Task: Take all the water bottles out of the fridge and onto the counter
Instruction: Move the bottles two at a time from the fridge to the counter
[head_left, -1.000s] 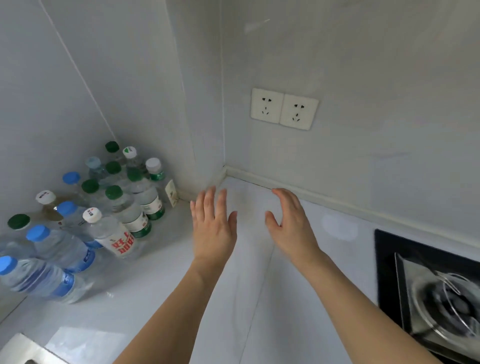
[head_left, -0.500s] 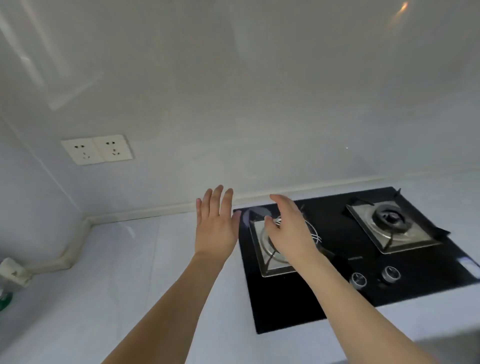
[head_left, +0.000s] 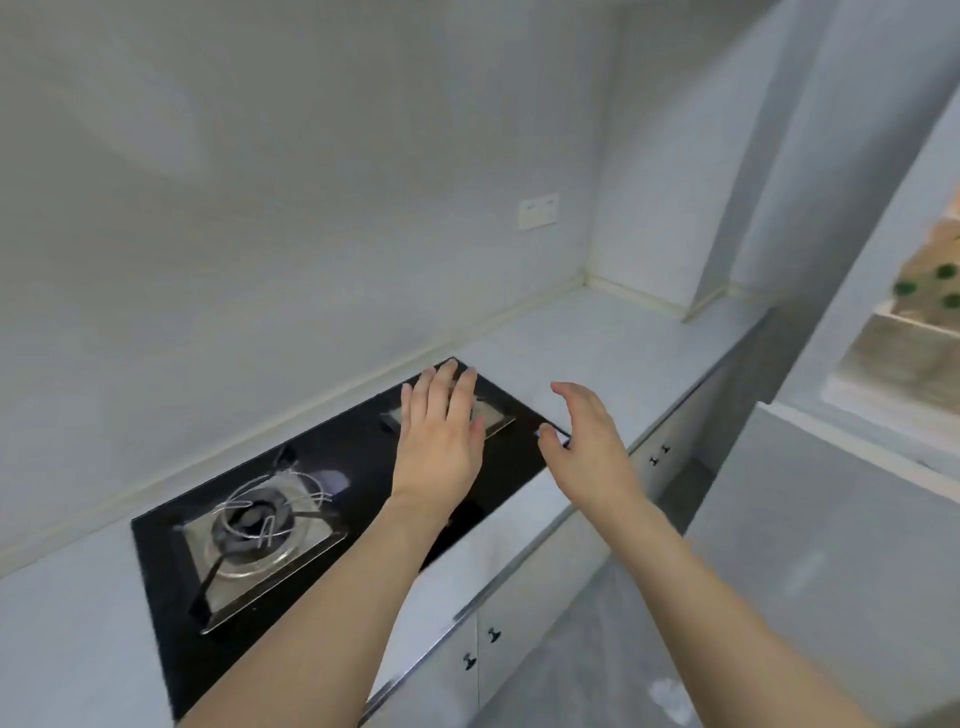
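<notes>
Counter (head_left: 597, 343) carrying the black hob (head_left: 332, 467); fridge (head_left: 904, 332), right of the hob, holding blurred green-capped bottles (head_left: 930, 286); left hand (head_left: 441, 447) above the hob and right hand (head_left: 589, 449) at its right edge, both open-fingered and holding nothing.

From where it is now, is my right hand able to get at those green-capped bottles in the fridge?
Probably not yet. The right hand hovers empty over the counter edge, while the green caps sit well off to the right in the fridge. Nothing blocks the way; they just look too far.
</notes>
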